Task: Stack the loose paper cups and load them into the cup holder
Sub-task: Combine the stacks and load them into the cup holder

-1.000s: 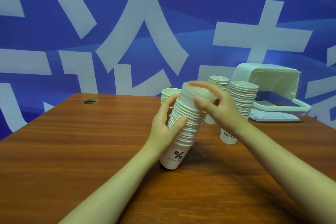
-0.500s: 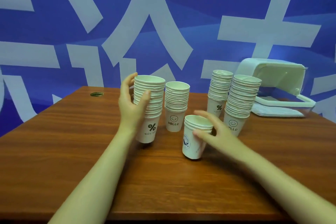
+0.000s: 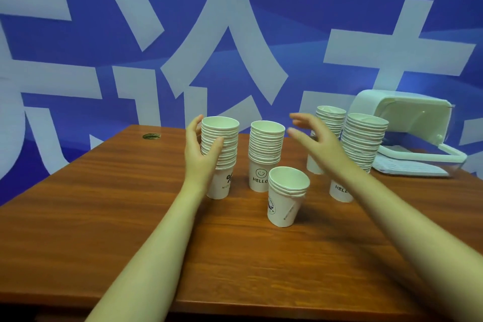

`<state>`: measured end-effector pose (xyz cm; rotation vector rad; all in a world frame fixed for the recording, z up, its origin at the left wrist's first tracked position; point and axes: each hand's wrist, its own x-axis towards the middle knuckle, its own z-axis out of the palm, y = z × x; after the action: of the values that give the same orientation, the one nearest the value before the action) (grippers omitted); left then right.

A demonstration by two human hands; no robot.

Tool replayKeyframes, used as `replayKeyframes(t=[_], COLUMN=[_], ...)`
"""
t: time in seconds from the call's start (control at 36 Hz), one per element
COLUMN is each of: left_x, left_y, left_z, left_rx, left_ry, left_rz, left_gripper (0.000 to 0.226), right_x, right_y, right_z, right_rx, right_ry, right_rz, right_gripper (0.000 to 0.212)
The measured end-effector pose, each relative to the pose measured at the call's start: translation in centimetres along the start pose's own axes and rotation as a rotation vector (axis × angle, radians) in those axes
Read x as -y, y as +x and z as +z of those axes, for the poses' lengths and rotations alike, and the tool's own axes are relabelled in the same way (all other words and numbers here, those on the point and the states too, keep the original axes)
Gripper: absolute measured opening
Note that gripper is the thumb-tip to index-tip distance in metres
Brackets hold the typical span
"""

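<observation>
On the brown wooden table [image 3: 104, 217], the left hand [image 3: 201, 157] grips a tall stack of white paper cups [image 3: 220, 149]. The right hand [image 3: 318, 144] hovers, fingers spread, near the white plastic cup holder [image 3: 407, 123] far right.

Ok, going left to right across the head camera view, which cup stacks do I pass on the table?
Percent-sign stack, gripped by the left hand → smiley HELLO stack → short front stack → rear stack, partly behind the right hand → tall right-hand HELLO stack → white cup holder.
</observation>
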<state>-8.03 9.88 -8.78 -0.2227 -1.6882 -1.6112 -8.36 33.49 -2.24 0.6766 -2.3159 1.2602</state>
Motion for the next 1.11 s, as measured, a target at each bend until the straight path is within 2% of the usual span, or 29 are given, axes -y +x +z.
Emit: replayKeyframes(t=[0.11,0.17,0.22,0.28,0.33,0.39,0.47,0.53,0.64,0.75,1.11], left_x=[0.2,0.1,-0.4,-1.2,-2.0,-2.5,-2.9,-3.0,-2.7,-2.1,-1.2], left_y=[0.0,-0.1,-0.1,-0.1,-0.3,-0.8,-1.8,-2.4,-3.2,-4.0,-4.0], left_z=[-0.3,-0.3,-0.3,-0.2,0.3,1.0,2.1,2.7,3.7,4.8,6.2], left_rx=[0.020,0.008,-0.054,-0.137,-0.161,-0.109,0.017,0.110,0.319,0.455,0.304], left_ry=[-0.019,0.019,0.181,0.376,0.397,0.350,0.312,0.300,0.248,0.246,0.198], left_rz=[-0.041,-0.028,0.088,0.338,0.556,0.661,0.715,0.687,0.520,0.358,0.066], left_gripper=[0.082,0.082,0.079,0.069,0.058,0.052,0.045,0.043,0.040,0.049,0.050], right_x=[1.0,0.8,0.5,0.3,0.5,1.0,1.3,1.2,0.7,0.8,0.9], right_y=[5.0,6.5,7.5,8.0,8.1,8.0,7.9,7.9,7.6,7.3,7.9], right_z=[1.6,2.5,3.1,3.1,2.9,2.4,1.7,1.1,0.5,-0.1,-1.7], right_rx=[0.262,0.378,0.441,0.427,0.387,0.336,0.309,0.320,0.348,0.348,0.162], right_ry=[-0.314,-0.448,-0.498,-0.536,-0.584,-0.625,-0.658,-0.650,-0.602,-0.563,-0.266], right_rz=[0.015,0.050,0.094,0.077,0.026,-0.025,-0.057,-0.037,0.054,0.091,0.046], right_gripper=[0.086,0.091,0.083,0.072,0.065,0.060,0.053,0.050,0.053,0.058,0.043])
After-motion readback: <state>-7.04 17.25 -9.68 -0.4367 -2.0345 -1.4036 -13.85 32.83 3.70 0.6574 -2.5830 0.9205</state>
